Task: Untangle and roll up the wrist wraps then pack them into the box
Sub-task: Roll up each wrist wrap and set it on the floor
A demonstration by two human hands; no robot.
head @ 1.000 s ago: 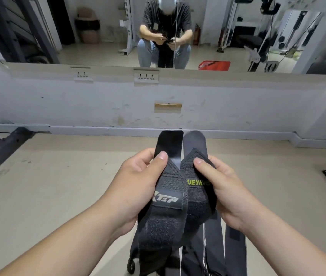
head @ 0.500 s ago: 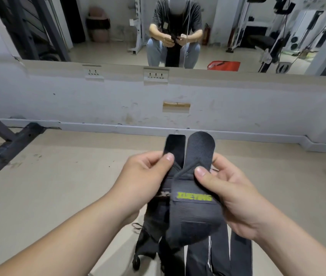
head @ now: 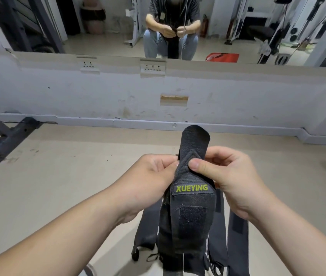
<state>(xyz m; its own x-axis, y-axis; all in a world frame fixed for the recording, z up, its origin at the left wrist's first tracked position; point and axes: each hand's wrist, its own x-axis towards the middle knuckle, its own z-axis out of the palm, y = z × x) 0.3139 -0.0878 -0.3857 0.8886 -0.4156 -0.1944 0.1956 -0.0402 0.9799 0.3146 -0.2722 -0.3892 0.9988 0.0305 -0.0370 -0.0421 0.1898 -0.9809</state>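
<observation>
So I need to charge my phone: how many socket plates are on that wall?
2. The left socket plate sits below the mirror, left of centre; the right socket plate is beside it, near the middle. More could lie outside the frame.

The wrist wrap (head: 193,196) is standing upright between the left hand (head: 152,176) and the right hand (head: 231,180), more straps (head: 237,240) are hanging beneath it, and the wall (head: 58,96) is lying beyond.

Black wrist wraps (head: 190,216), yellow-green lettering
</observation>
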